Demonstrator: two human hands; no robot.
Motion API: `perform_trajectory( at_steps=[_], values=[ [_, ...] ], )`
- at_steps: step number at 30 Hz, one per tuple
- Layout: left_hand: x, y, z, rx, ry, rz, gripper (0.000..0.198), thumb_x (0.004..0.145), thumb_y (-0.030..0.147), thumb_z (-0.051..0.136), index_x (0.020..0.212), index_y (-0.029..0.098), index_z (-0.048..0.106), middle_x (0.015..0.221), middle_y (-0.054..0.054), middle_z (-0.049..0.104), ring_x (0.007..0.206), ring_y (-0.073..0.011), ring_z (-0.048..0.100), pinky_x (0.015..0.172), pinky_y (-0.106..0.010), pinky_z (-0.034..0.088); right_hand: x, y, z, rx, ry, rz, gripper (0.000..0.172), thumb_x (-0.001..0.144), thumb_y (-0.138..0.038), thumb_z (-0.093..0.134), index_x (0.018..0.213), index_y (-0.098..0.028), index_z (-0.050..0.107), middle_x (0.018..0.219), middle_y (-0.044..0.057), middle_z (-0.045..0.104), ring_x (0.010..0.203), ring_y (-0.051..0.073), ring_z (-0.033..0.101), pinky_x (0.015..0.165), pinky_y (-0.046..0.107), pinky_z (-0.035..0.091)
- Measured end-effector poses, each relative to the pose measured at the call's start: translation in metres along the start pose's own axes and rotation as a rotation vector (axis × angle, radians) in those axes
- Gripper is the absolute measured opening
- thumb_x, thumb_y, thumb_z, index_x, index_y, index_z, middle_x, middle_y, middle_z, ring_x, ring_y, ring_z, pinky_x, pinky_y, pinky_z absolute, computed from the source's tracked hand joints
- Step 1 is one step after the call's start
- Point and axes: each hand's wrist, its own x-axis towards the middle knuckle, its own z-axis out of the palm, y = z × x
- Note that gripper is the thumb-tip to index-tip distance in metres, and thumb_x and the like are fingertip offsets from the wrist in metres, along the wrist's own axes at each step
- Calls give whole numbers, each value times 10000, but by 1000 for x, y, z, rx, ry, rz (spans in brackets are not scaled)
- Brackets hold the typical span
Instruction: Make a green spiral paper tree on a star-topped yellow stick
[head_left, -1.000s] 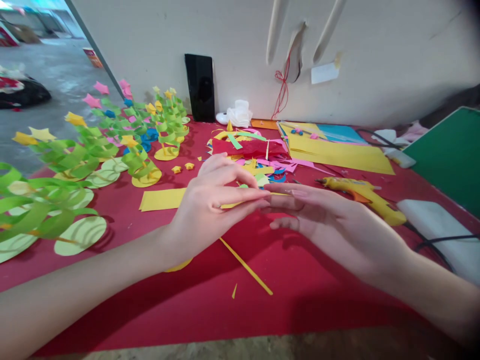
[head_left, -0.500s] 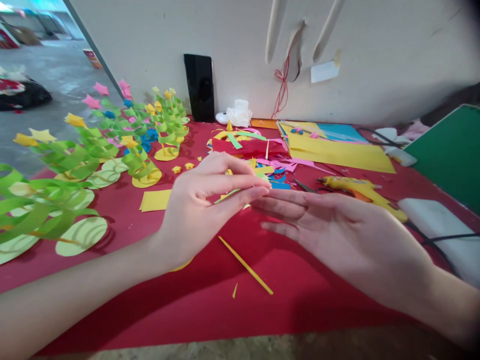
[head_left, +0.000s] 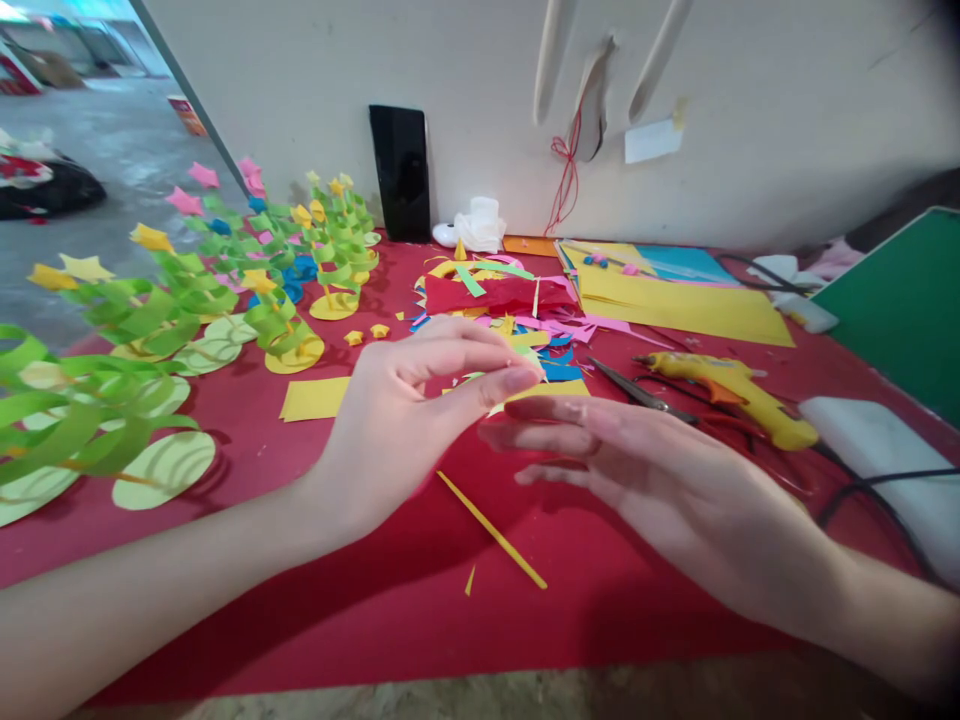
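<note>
Yellow paper strip (head_left: pixel 491 530) lies at a slant on the red tabletop (head_left: pixel 337 630), on the near side of the two hands, its upper end close to the heel of the left hand (head_left: pixel 401 405). Beside its lower end is a small yellow sliver (head_left: pixel 469 581), apart from it.

The left hand is raised over the tabletop with its thumb and front fingers brought together at the tips. Paper behind them confuses the view, so I cannot tell whether something small is pinched there. The right hand (head_left: pixel 675 475) faces it from the other side, its fingers stretched out and a little spread, their tips near the left thumb.

Beyond the hands is a heap of coloured paper scraps (head_left: pixel 559 328), pink, yellow, blue and green. Scissors (head_left: pixel 626 383) lie past the right hand, partly hidden by it, and next to them a yellow glue gun (head_left: pixel 731 395). Yellow paper pieces (head_left: pixel 315 399) stick out from behind the left hand, with two yellow paper stars (head_left: pixel 367 335) farther back.

Along the left side stand curled green paper plants (head_left: pixel 112 370) on round bases, several topped with yellow or pink stars. At the back, a black phone (head_left: pixel 401 175) leans upright against the wall (head_left: pixel 465 60). Yellow sheets (head_left: pixel 682 308) lie at the back right, near a green board (head_left: pixel 896 310).
</note>
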Motion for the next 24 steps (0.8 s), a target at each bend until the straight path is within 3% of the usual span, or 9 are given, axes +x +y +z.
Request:
perform_trajectory(
  at_steps=[3, 7, 11, 20, 24],
  values=[
    [-3, 0, 2, -114, -39, -108, 66, 742, 202, 665, 736, 261, 695, 784, 84, 642, 757, -34, 586, 701, -70, 462, 0, 2, -1, -233, 13, -27, 231, 897, -302, 440, 949, -229, 652, 960, 9, 656, 929, 139, 578, 823, 259, 434],
    [-6, 3, 4, -225, -145, -180, 64, 742, 196, 664, 720, 242, 703, 758, 61, 640, 756, -56, 597, 700, -88, 489, 1, 2, -1, -332, 1, -83, 210, 891, -313, 455, 823, -212, 626, 771, -17, 635, 763, 103, 573, 746, 226, 430],
    [-9, 6, 7, -272, -167, -200, 75, 734, 181, 668, 731, 245, 707, 767, 53, 638, 719, -63, 607, 670, -102, 510, 1, 0, 0, -469, 55, -113, 266, 885, -337, 453, 720, -179, 589, 690, -11, 596, 678, 97, 547, 670, 204, 423],
    [-10, 9, 7, -75, -156, -95, 63, 732, 160, 671, 700, 214, 682, 728, 48, 615, 703, -72, 569, 693, -147, 480, -1, -3, 7, -906, 218, -292, 271, 856, -243, 460, 615, -183, 566, 507, -18, 555, 478, 90, 510, 471, 199, 375],
    [-8, 11, 6, -3, -167, -36, 44, 742, 176, 664, 707, 202, 668, 729, 44, 605, 709, -77, 564, 681, -161, 462, -1, -1, 6, -797, 173, -247, 273, 871, -264, 446, 633, -188, 555, 506, -24, 537, 469, 83, 501, 466, 187, 381]
  ],
)
